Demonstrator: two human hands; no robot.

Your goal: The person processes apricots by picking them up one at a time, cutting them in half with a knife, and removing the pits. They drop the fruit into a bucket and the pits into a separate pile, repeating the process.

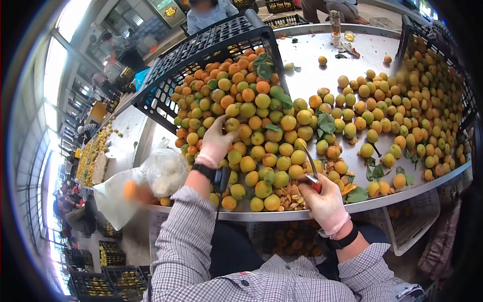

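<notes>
My left hand point(216, 143), in a thin pale glove, reaches into a heap of apricots point(261, 146) spilling from a tipped black crate point(211, 38). Its thumb and fingers are closed around one yellow-green apricot point(232, 124) at the front of the heap. Near the table's front edge, my right hand point(326, 201), also gloved, grips a small curved knife point(315, 184) with a red handle, its blade pointing up and away. Beside the knife lies a pile of split pits and scraps point(292, 197).
More apricots point(407, 116) spread to the right before another black crate point(473, 90). Green leaves point(357, 195) lie among them. A clear plastic bag point(163, 171) is left of the heap. A glass bottle point(334, 22) stands at the back. People sit beyond the metal table point(302, 50).
</notes>
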